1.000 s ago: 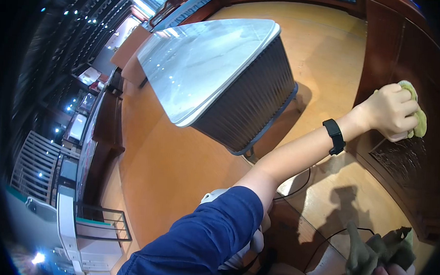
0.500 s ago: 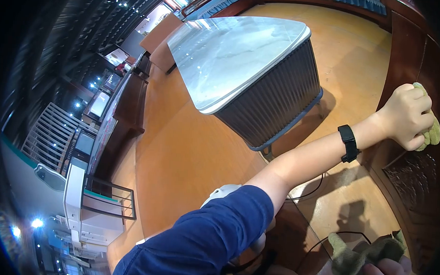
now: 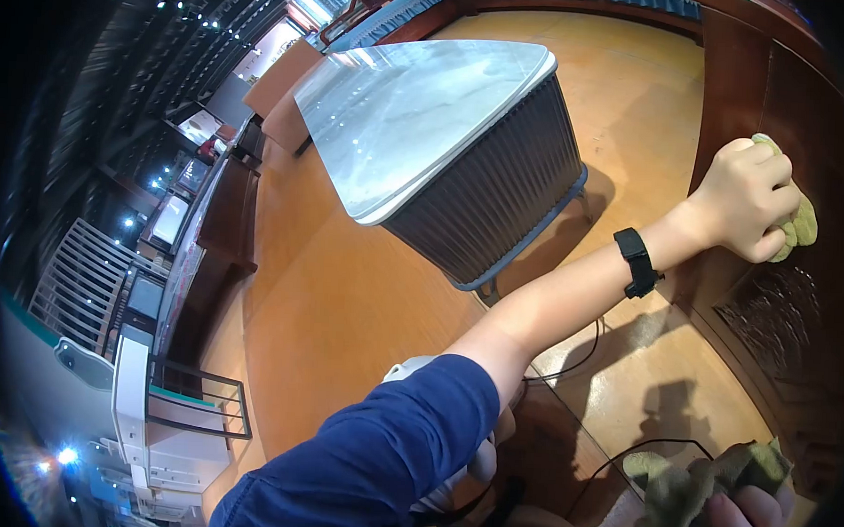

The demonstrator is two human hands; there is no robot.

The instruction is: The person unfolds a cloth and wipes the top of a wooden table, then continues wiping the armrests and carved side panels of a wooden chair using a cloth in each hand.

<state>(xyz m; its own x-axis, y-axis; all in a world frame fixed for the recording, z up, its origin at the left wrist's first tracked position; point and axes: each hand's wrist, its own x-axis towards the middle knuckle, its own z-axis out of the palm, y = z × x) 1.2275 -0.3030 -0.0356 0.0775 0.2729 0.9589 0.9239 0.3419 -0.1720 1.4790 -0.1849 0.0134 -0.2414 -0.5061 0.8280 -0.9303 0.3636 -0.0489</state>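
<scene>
My left hand (image 3: 750, 198) is closed around a folded yellow-green cloth (image 3: 800, 223), which is pressed against the carved dark wood panel (image 3: 721, 107) at the right. A black band circles that wrist, and the blue-sleeved arm stretches across the view. At the lower right, my right hand (image 3: 745, 523) has its fingers wrapped on a crumpled olive-green cloth (image 3: 676, 496); part of this hand is cut off by the frame's edge.
A marble-topped table (image 3: 429, 113) with dark ribbed sides stands on the orange-brown floor (image 3: 317, 297). A thin black cable (image 3: 592, 351) crosses the floor. At the left are a white piece with a dark metal frame (image 3: 199, 400) and a slatted grey rack (image 3: 78, 272).
The view has shifted, so the table, the panel and my left hand sit further left. My left hand still holds its cloth at the panel, and my right hand still grips the other.
</scene>
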